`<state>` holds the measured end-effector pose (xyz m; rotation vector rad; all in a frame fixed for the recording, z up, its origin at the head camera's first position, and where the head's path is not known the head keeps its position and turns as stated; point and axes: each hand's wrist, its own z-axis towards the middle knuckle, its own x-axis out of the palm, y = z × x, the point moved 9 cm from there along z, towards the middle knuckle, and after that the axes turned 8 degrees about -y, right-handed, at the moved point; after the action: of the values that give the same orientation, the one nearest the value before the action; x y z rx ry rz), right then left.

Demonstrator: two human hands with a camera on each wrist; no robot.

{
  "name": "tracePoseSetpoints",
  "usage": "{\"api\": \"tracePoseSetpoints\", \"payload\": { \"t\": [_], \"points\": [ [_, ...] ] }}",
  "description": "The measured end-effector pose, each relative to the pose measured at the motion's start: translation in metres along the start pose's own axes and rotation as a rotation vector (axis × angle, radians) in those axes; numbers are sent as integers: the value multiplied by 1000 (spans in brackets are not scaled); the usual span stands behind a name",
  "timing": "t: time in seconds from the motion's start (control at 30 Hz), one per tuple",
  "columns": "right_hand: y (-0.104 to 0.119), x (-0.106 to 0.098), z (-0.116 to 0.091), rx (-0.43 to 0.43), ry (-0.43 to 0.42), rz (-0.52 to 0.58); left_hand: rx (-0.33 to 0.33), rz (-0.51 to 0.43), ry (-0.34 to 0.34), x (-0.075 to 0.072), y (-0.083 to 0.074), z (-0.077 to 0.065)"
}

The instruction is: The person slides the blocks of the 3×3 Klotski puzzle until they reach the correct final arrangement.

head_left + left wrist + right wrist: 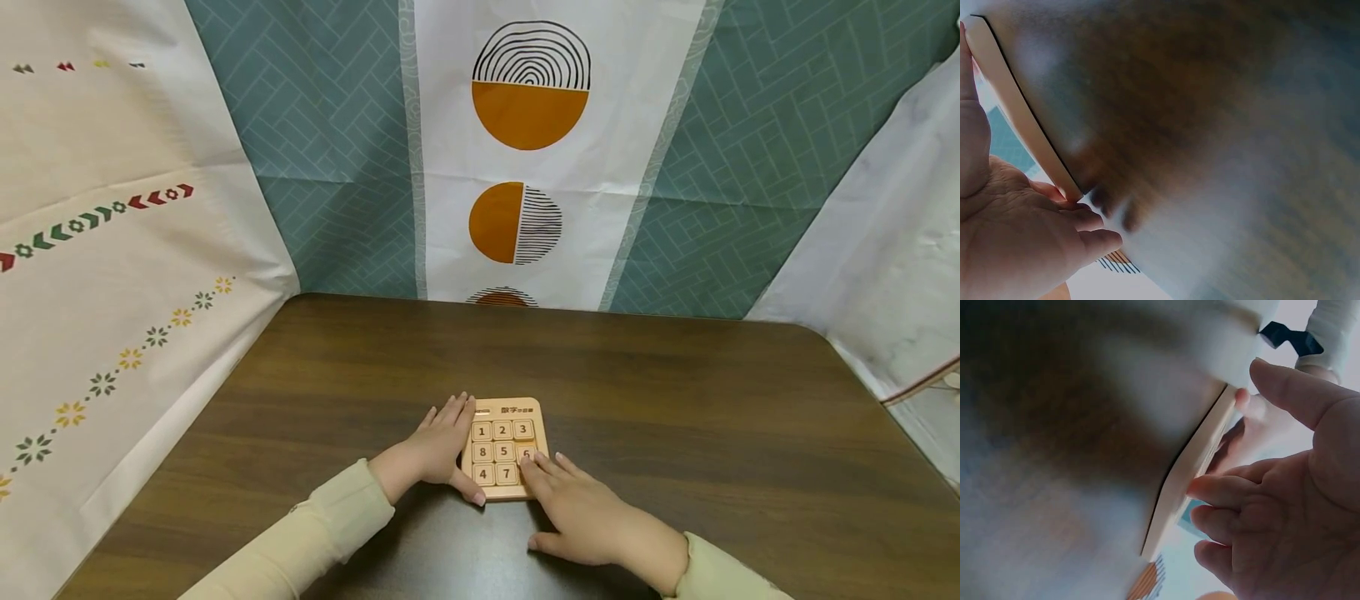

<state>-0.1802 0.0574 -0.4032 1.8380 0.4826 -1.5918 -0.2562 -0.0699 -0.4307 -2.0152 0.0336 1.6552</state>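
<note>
A light wooden number slide puzzle (491,492) lies flat on the dark table, with square tiles reading 1, 2, 3, then 8, 5, 6, then 4, 7. My left hand (438,446) lies along its left side, fingers straight toward the top left corner and thumb at the bottom left corner. From the right, my right hand (581,508) reaches in with a fingertip on the 6 tile (527,453). Its fingers cover the lower right corner of the board, and its thumb is spread apart. The left wrist view shows the board's side edge (1029,122) against the left hand.
The brown wood-grain table (675,400) extends around the puzzle on all sides. Behind it hangs a green and white cloth (337,125) with orange and black circles. A cream patterned cloth (112,308) hangs at the left, a whitish one (892,233) at the right.
</note>
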Motion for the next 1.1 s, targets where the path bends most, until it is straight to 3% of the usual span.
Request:
{"api": "tracePoseSetpoints", "payload": {
  "t": [0.2,0.5,0.97,1.1],
  "points": [
    [0,-2,7,12,-12,15,3,15,-5,1,1,1],
    [22,3,9,-82,10,-13,-7,21,0,0,1,0],
    [2,-4,-9,-41,19,51,-7,25,3,2,2,2],
    [1,-7,-5,-53,10,73,-7,28,-3,2,3,2]
  ]
}}
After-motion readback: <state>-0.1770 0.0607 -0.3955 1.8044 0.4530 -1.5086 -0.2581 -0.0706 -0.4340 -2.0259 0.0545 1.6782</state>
